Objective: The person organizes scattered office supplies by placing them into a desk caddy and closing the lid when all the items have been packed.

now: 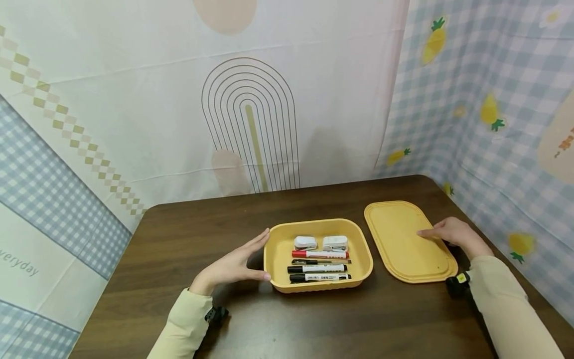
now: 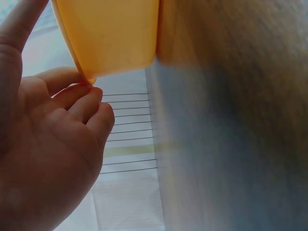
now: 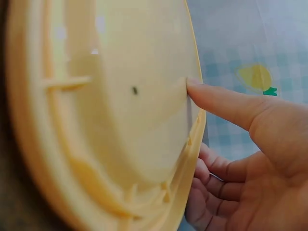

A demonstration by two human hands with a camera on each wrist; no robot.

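A shallow yellow plastic box (image 1: 365, 259) stands open on the table. My left hand (image 1: 228, 264) is at its left end, thumb near the front corner and fingers spread towards the back one. In the left wrist view, fingertips touch the rim of the box (image 2: 113, 36). To the right lies a yellow lid (image 1: 401, 234), its ridged side up. My right hand (image 1: 455, 233) pinches the lid's right edge. In the right wrist view, the thumb presses on the lid's face (image 3: 139, 120) and the other fingers are curled behind its edge.
Inside the box are two white staplers, the left stapler (image 1: 305, 243) and right stapler (image 1: 335, 243), a red marker (image 1: 320, 254), a slim black pen (image 1: 314, 262) and two black markers (image 1: 318, 277). A patterned cloth (image 1: 341, 99) hangs behind the brown table (image 1: 202, 234).
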